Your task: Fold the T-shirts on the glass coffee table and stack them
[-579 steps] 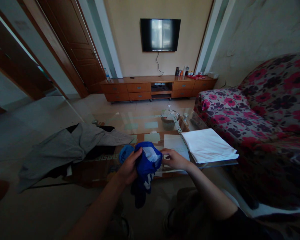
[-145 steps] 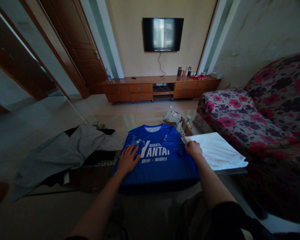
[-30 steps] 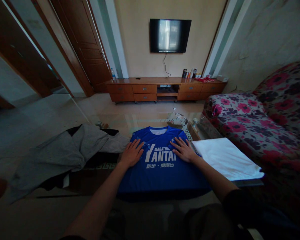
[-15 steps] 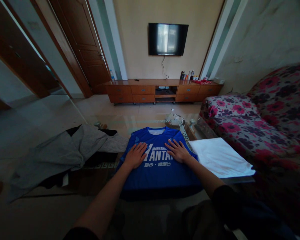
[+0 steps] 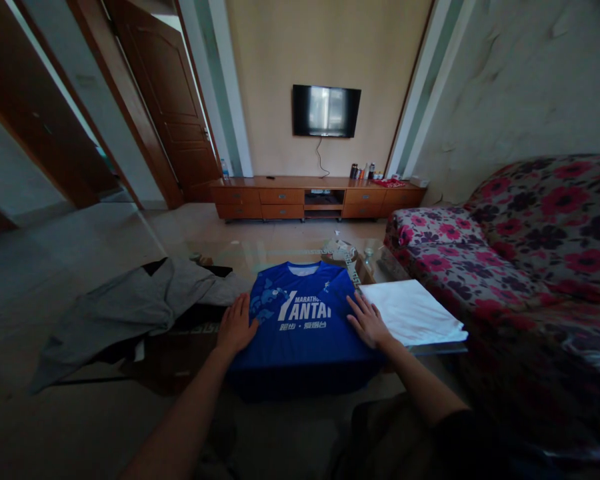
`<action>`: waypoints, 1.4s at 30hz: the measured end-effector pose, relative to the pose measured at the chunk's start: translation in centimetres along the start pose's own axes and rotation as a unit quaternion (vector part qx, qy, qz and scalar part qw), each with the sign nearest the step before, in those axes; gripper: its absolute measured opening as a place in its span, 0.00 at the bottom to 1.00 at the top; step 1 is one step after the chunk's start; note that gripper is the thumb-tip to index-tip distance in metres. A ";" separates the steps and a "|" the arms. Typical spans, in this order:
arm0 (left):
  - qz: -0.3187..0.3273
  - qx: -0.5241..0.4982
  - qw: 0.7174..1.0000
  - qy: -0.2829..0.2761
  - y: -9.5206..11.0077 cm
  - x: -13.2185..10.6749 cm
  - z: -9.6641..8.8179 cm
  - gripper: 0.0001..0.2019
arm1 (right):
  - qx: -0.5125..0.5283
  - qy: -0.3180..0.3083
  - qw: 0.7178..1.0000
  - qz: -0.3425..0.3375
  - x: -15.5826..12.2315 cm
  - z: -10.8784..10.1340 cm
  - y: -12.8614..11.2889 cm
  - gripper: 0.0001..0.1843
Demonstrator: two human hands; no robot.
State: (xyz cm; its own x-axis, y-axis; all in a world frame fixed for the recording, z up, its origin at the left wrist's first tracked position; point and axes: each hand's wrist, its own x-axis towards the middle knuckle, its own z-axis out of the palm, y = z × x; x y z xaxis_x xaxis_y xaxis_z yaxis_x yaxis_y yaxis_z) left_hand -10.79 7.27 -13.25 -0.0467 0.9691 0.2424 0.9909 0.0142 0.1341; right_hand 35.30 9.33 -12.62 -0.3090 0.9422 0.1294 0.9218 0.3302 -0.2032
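Observation:
A blue T-shirt (image 5: 305,347) with white lettering lies spread on a glass table, its collar pointing away from me and its lower part draping over the near edge. My left hand (image 5: 237,325) rests flat along the shirt's left side, fingers stretched out. On the opposite side, my right hand (image 5: 369,321) lies at the shirt's right edge with its fingers spread. Neither hand grips the cloth. Just right of my right hand is a folded white garment (image 5: 411,310). Grey and black clothing (image 5: 145,300) lies in a loose heap to the left.
The glass table (image 5: 270,250) has a patterned border, with a crumpled plastic bag (image 5: 339,248) toward its far side. A floral-covered sofa (image 5: 510,253) stands close on the right. Beyond are a low wooden cabinet (image 5: 280,197) and a wall-mounted television (image 5: 326,111).
My hands have moved apart, from the middle of the shirt's print out to its left and right sides. The camera view has tilted up a little.

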 end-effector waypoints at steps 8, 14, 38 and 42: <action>-0.135 -0.016 0.990 -0.046 -3.8 -1.5 -1.0 0.30 | 0.043 0.047 0.995 0.074 -2.7 -1.6 -0.6 0.37; -0.091 -0.079 0.993 -0.012 -2.9 -1.0 0.0 0.13 | 0.060 0.051 0.996 0.028 -2.4 -1.3 -4.3 0.34; -0.025 -0.091 0.995 0.028 -4.0 0.6 1.9 0.15 | 0.092 0.031 0.995 -0.006 -1.0 -0.6 -5.2 0.28; 0.009 -0.049 0.998 0.042 -4.6 0.1 1.7 0.17 | 0.093 0.033 0.995 -0.011 -1.1 -0.6 -5.1 0.27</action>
State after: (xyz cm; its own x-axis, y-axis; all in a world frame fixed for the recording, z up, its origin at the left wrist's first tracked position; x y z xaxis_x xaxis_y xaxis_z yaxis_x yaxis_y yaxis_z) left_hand -15.12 7.69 -15.44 -0.0443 0.9449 0.3243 0.9748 -0.0301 0.2208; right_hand 31.08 6.60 -11.09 -0.3067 0.9312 0.1972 0.8544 0.3606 -0.3741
